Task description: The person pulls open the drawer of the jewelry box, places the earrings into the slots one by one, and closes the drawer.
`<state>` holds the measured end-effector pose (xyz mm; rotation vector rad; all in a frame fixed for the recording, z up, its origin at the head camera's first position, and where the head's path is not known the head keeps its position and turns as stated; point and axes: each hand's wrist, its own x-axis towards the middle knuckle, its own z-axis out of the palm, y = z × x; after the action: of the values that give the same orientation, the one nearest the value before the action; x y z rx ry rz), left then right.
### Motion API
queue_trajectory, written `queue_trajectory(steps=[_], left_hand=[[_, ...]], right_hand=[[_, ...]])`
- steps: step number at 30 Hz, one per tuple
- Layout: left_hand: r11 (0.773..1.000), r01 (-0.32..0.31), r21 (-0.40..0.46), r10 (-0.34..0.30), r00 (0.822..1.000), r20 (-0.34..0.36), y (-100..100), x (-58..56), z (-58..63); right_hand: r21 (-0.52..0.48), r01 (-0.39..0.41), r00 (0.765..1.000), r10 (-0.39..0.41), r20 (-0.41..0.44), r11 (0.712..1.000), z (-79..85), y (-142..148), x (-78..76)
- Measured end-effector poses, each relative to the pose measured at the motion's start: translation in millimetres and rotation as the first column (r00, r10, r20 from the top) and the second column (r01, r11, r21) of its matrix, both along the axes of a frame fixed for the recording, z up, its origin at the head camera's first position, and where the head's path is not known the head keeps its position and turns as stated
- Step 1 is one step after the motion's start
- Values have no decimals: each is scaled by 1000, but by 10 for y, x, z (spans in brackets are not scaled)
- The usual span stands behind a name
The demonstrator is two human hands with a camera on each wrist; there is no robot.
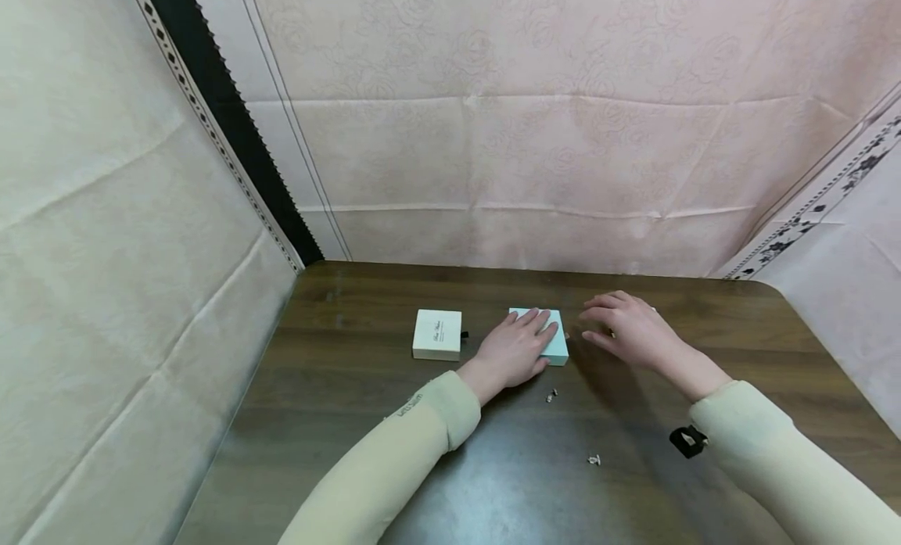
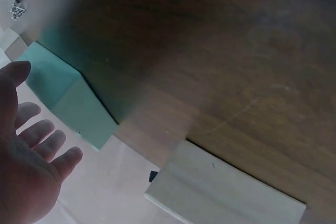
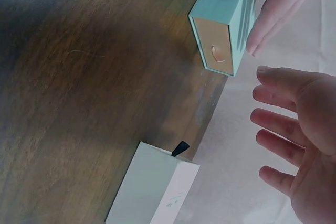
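Note:
My left hand (image 1: 512,348) lies with fingers spread over the teal box (image 1: 558,352). In the right wrist view, this box shows a tan drawer front (image 3: 214,45) with a small ribbon loop. Just right of it hovers my right hand (image 1: 626,330), fingers loosely bent and palm empty in the right wrist view. Near that hand is a pale box (image 3: 142,182) with a black tab, mostly hidden behind the hand in the head view. Left of the teal box sits a white box (image 1: 437,334) with dark lettering, its black tab facing right.
Two small shiny metal pieces, one (image 1: 552,396) in front of the teal box and another (image 1: 594,460) nearer me, lie on the wooden table (image 1: 338,451). Light cloth (image 1: 528,154) hangs behind the table. A black device (image 1: 688,442) is at my right sleeve.

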<state>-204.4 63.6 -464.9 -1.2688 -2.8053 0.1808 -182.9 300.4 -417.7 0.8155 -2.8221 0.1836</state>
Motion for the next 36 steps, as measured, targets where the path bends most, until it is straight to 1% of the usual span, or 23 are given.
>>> queue_trajectory(steps=[4,10,14,22,26,33,36], left_hand=[[1000,-11,-5,11,1000,1,4,-28,-42],[1000,-10,-2,10,1000,13,11,-68,-134],[1000,-3,2,3,1000,8,11,-76,-167],[1000,8,21,-8,1000,17,0,-75,-196],[999,12,35,-13,1000,19,-4,-76,-202],[999,17,37,-18,999,30,1,-77,-175],[999,18,31,-19,999,33,1,-75,-159]], right_hand=[[2,-15,1000,15,14,1000,-30,-35,-56],[5,-45,999,44,27,999,-112,-73,-141],[-6,-53,997,54,49,999,-149,-110,-173],[-9,-73,991,74,115,997,-214,-139,-253],[-26,-87,988,90,122,996,-268,-147,-293],[-40,-66,986,71,151,997,-318,-153,-343],[-50,-71,985,78,153,996,-337,-146,-359]])
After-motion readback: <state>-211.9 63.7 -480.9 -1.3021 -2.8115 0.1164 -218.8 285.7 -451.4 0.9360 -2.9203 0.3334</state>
